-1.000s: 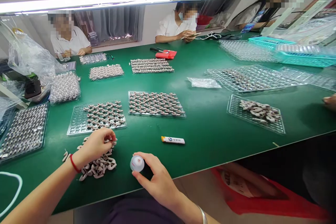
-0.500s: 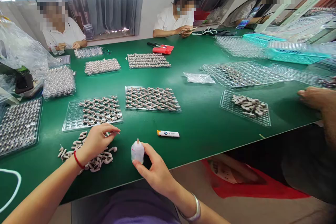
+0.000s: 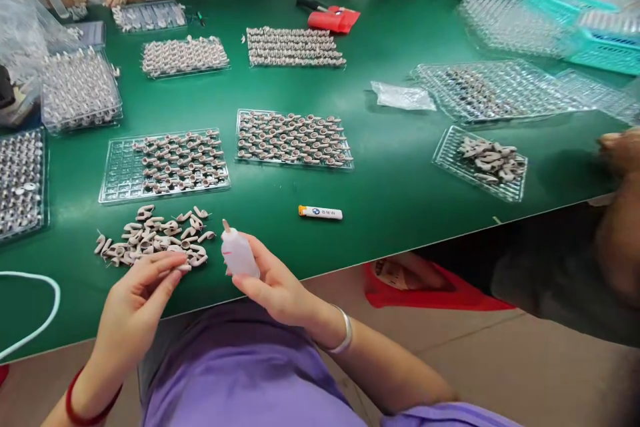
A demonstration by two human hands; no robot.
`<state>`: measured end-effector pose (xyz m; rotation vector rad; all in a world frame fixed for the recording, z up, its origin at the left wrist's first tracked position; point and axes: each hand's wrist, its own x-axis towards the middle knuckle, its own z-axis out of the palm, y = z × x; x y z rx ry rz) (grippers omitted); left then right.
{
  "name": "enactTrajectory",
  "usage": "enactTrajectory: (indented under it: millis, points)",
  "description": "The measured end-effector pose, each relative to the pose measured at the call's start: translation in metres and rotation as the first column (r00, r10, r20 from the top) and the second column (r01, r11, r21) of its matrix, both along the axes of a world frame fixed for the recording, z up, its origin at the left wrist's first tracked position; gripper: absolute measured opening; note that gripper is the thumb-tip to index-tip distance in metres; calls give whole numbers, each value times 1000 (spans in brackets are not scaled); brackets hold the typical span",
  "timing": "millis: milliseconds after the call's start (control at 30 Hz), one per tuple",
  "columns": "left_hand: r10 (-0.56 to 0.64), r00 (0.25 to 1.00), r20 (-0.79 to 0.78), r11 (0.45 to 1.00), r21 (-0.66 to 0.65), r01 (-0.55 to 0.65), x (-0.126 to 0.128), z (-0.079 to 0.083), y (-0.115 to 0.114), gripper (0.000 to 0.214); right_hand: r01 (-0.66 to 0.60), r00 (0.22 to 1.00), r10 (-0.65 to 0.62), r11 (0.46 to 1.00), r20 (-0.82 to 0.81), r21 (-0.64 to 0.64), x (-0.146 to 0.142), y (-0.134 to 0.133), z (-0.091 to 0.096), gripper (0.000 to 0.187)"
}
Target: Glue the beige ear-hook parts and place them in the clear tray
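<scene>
My left hand (image 3: 140,300) is closed, with a pale earbud shell (image 3: 184,268) pinched between thumb and fingers; the fingers hide most of it. Just beyond lies a loose pile of similar earbud shells (image 3: 160,235) on the green table. My right hand (image 3: 277,283) grips a small white squeeze bottle (image 3: 241,255), whose narrow brownish tip points up and slightly left. A clear tray (image 3: 120,170) partly filled with rows of earbud shells stands behind the pile. To its right is a fuller tray of shells (image 3: 295,140).
A white lighter (image 3: 321,213) lies to the right of the bottle. Farther right are a small tray heaped with shells (image 3: 493,160) and a co-worker's hand (image 3: 620,153). More filled trays (image 3: 185,57) and a red packet (image 3: 334,20) lie at the back. A white cable (image 3: 53,307) loops at left.
My left hand has drawn back from over the pile toward the table's front edge, now with an earbud shell in it. The bottle has tilted left. The view has tipped downward.
</scene>
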<state>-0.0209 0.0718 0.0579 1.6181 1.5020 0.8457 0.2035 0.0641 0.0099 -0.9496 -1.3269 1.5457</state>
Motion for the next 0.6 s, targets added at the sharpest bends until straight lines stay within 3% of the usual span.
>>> enactTrajectory:
  millis: [133,333,467,600]
  points:
    - [-9,1000,20,1000,26,9,-1,-7,-20,17,-66,998,66,997,-16,-29,-5,-2,7,45]
    - [-4,998,55,1000,-6,5,6,-13,-32,18,16,999,-17,1000,-45,-25,-21,-5,6,48]
    - [-108,994,-7,986,126,108,10,-16,-33,13,78,997,-76,996,-33,46,-29,-6,5,47]
    - [-212,963,-166,933,260,250,10,-15,-35,21,66,998,-66,991,-2,114,-27,-6,4,45]
